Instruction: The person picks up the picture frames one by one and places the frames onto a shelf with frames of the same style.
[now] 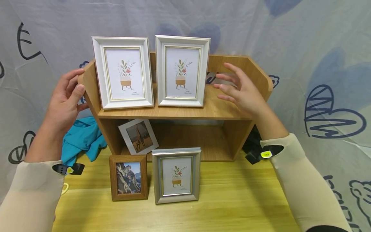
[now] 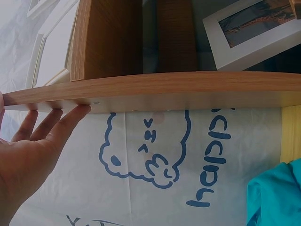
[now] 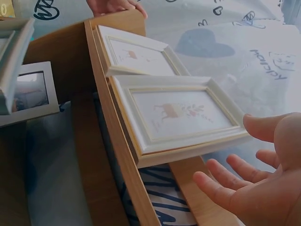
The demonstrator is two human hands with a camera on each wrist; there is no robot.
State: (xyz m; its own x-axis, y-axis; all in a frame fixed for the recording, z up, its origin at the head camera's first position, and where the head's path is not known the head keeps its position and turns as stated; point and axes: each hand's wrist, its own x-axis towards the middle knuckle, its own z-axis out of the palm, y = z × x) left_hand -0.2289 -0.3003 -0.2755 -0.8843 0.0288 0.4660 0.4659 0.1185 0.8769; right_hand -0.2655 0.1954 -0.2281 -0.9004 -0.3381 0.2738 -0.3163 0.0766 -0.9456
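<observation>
My left hand (image 1: pixel 64 98) grips the rounded front corner of the left side panel of a wooden desktop shelf (image 1: pixel 174 118); in the left wrist view its fingertips press the panel's outer face. Over the right part of the top tier, my right hand (image 1: pixel 242 91) hovers with fingers spread and nothing held. Nearest to it stands a white picture frame (image 1: pixel 207 71) with a potted-plant print, also seen in the right wrist view. A matching white picture frame (image 1: pixel 99 74) stands to its left, beside the left panel. Both lean slightly back.
In the lower tier, a white frame with a giraffe picture (image 1: pixel 139 136) leans tilted. Before the shelf, a brown wooden frame (image 1: pixel 113 177) and a silver frame (image 1: pixel 156 177) stand on the yellow table (image 1: pixel 232 206). Teal cloth (image 1: pixel 84 138) lies left; a patterned sheet hangs behind.
</observation>
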